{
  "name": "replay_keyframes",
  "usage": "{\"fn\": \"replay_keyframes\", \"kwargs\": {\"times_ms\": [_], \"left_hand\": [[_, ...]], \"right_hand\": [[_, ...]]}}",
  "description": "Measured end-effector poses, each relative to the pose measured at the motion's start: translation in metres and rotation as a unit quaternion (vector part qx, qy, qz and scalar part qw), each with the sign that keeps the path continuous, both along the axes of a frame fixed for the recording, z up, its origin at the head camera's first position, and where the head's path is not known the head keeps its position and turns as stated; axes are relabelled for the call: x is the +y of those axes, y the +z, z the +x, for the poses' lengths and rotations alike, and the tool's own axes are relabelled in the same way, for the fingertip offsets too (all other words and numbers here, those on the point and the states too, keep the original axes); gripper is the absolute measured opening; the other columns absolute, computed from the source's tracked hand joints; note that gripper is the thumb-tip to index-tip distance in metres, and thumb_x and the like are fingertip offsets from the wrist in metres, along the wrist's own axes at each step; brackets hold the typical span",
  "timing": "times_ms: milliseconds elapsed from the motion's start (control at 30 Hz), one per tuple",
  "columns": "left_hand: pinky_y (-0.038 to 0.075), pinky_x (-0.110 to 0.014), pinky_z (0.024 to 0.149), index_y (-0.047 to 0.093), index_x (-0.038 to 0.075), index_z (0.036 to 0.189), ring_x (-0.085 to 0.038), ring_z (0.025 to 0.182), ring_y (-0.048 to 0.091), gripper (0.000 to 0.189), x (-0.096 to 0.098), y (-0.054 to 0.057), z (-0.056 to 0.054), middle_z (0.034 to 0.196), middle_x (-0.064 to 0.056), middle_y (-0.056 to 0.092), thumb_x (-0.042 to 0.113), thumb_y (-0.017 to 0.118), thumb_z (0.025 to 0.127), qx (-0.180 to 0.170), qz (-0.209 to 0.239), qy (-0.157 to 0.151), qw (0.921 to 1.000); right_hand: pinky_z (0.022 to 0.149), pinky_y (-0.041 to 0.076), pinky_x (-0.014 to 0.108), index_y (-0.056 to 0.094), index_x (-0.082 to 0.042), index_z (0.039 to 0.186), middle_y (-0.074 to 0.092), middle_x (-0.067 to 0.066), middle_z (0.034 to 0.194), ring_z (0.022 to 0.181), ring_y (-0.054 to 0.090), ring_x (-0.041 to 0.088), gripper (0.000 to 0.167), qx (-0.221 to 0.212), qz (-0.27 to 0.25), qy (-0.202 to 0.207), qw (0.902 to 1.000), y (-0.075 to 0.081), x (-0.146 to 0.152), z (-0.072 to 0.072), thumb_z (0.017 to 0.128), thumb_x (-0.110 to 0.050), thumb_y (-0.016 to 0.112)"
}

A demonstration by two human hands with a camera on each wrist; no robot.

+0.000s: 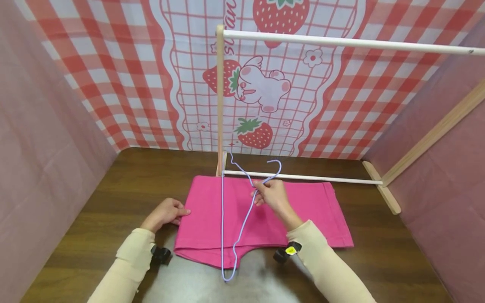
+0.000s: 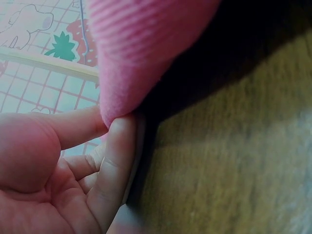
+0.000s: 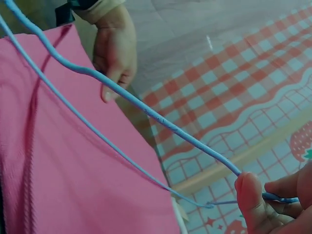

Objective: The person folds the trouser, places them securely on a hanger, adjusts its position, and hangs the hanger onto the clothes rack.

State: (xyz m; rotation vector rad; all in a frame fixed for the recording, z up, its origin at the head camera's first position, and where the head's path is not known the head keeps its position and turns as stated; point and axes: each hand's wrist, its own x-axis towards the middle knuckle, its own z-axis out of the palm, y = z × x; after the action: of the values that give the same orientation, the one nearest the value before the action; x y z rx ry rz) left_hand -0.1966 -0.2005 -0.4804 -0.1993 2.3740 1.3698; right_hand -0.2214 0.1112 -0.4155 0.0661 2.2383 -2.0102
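Observation:
A pair of pink pants [image 1: 303, 214], folded flat, lies across the wooden table. At its left edge my left hand [image 1: 166, 213] pinches the cloth between thumb and forefinger; the left wrist view shows the pink fabric [image 2: 131, 53] lifted at the fingertips. My right hand [image 1: 272, 195] holds a thin lavender-blue clothes hanger [image 1: 242, 225] near its neck, thumb against fingers. The hanger stands turned on its side over the pants, its hook pointing up and right and its long bar running toward me. In the right wrist view the hanger's wire [image 3: 161, 119] crosses above the cloth.
A rack with wooden posts [image 1: 220, 101], a white top rail [image 1: 341, 41] and a white lower rail [image 1: 322, 178] stands behind the pants. A red-checked strawberry cloth [image 1: 129, 75] hangs at the back, with pink curtains [image 1: 49, 139] on both sides. The wooden table [image 1: 98, 202] lies underneath.

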Motion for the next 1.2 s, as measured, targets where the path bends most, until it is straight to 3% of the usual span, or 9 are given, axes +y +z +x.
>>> {"fn": "replay_keyframes", "kwargs": {"times_ms": [267,633,833,1067,1200], "left_hand": [[0.056,-0.026,0.058,0.064,-0.006,0.088,-0.009,0.058,0.059,0.017,0.0,0.002,0.0,0.071,-0.002,0.058,0.011,0.066,0.091,-0.003,0.006,0.002,1.0],[0.056,-0.027,0.057,0.06,-0.007,0.086,-0.009,0.058,0.058,0.017,0.002,0.001,0.005,0.072,-0.003,0.057,0.009,0.065,0.091,0.027,0.012,-0.001,0.9996],[0.058,-0.03,0.06,0.06,-0.011,0.094,-0.01,0.061,0.061,0.019,0.003,-0.003,0.008,0.077,-0.007,0.061,0.008,0.063,0.092,0.039,0.04,-0.005,0.9984],[0.059,-0.03,0.066,0.062,-0.011,0.097,-0.009,0.067,0.064,0.023,0.0,-0.002,0.004,0.078,-0.003,0.063,0.011,0.062,0.093,0.03,0.087,0.002,0.9958],[0.058,-0.028,0.068,0.061,-0.012,0.102,-0.008,0.07,0.064,0.028,0.002,0.005,0.003,0.079,0.0,0.064,0.014,0.063,0.093,0.034,0.123,-0.001,0.9918]], "right_hand": [[0.045,0.056,0.034,0.064,0.02,0.097,0.067,0.017,0.058,0.038,0.058,0.008,0.028,0.036,0.077,-0.012,0.9963,-0.005,-0.015,0.01,0.096,-0.007,0.055],[0.045,0.055,0.044,0.068,0.014,0.09,0.065,0.02,0.054,0.034,0.055,0.008,0.025,0.099,0.158,-0.01,0.9824,-0.009,-0.028,0.02,0.093,-0.007,0.054],[0.037,0.05,0.031,0.067,0.013,0.084,0.064,0.019,0.053,0.033,0.055,0.01,0.025,0.116,0.175,-0.015,0.9776,-0.013,-0.028,0.021,0.093,-0.006,0.053],[0.035,0.047,0.029,0.069,0.009,0.08,0.063,0.014,0.05,0.04,0.062,0.031,0.027,0.127,0.202,-0.007,0.971,-0.013,-0.029,0.021,0.093,-0.009,0.054],[0.035,0.048,0.029,0.068,0.009,0.079,0.064,0.014,0.052,0.038,0.061,0.026,0.027,0.125,0.205,-0.004,0.9707,-0.012,-0.029,0.021,0.094,-0.009,0.055]]}}
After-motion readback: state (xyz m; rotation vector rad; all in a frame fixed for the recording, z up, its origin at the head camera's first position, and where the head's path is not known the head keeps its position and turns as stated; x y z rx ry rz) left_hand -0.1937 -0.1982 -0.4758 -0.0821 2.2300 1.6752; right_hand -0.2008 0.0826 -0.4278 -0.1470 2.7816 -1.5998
